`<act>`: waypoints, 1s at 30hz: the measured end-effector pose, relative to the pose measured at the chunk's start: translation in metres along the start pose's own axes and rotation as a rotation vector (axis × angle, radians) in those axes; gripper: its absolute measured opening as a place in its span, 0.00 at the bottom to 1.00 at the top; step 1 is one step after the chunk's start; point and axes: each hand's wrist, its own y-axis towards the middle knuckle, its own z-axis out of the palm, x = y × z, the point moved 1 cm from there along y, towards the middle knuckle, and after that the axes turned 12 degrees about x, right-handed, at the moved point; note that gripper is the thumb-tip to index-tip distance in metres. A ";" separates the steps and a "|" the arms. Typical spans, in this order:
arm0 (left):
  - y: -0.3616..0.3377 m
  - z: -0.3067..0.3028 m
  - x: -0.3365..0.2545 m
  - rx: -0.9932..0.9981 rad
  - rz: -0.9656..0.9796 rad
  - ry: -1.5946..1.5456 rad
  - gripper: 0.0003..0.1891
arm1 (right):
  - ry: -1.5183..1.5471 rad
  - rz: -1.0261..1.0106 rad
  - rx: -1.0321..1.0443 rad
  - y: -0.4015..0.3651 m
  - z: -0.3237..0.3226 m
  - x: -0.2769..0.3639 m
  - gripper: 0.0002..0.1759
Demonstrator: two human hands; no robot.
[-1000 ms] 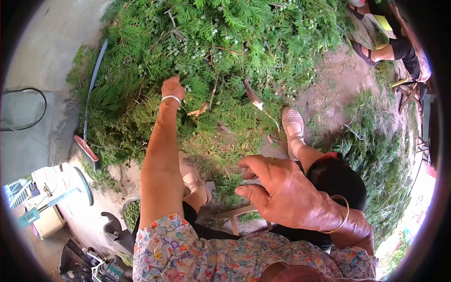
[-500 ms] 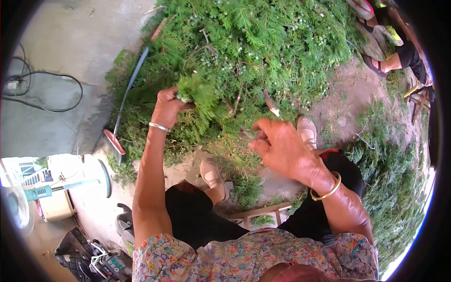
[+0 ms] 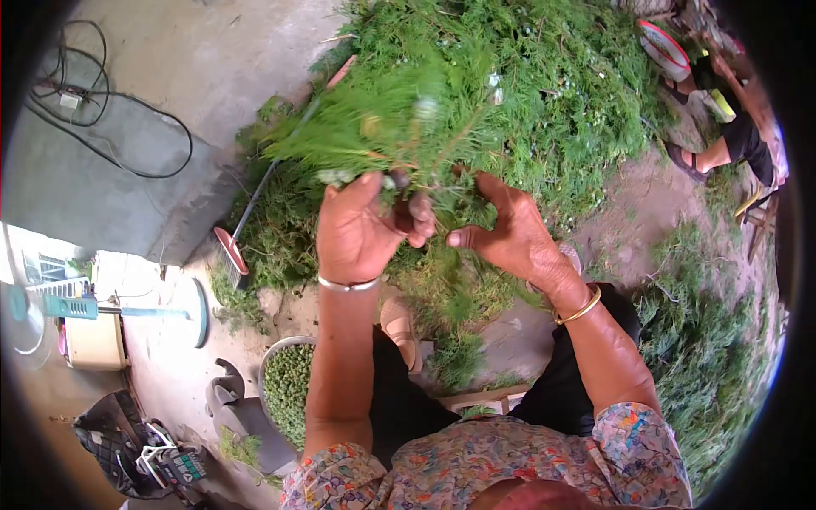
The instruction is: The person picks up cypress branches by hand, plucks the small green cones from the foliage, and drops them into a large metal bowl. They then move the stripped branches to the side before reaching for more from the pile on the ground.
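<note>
My left hand (image 3: 361, 234) is closed around the lower stem of a green conifer sprig (image 3: 399, 144) with pale berries. The sprig is raised over the heap and smeared by motion at its tips. Just to the right, my right hand (image 3: 514, 238) has its thumb and index finger spread apart, the index fingertip near the sprig's base. Its other fingers are mostly hidden. Beneath and beyond both hands spreads a large heap of cut conifer branches (image 3: 552, 110) with small berries among the leaves.
A basin (image 3: 265, 361) of green berries stands left of my knee beside a grey dustpan (image 3: 255, 429). A broom (image 3: 231, 251) leans on the heap. Left are a fan (image 3: 195, 310) and black cable (image 3: 136, 170). More greenery (image 3: 705, 357) lies right. Another person's foot (image 3: 688, 161) is upper right.
My left hand has moved right and lifted the sprig upward, toward my right hand. My right hand has turned and spread its thumb and index finger. The basin of berries has come into view.
</note>
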 end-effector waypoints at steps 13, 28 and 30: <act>-0.001 -0.040 0.000 -0.122 -0.053 0.204 0.03 | 0.442 -0.070 -0.112 0.020 0.014 -0.006 0.05; -0.006 -0.026 -0.004 -0.530 0.031 1.172 0.16 | 0.079 -0.124 -0.215 0.021 0.027 -0.005 0.08; -0.005 -0.020 0.001 -0.496 0.068 1.094 0.14 | 0.071 -0.108 -0.214 0.021 0.027 -0.007 0.08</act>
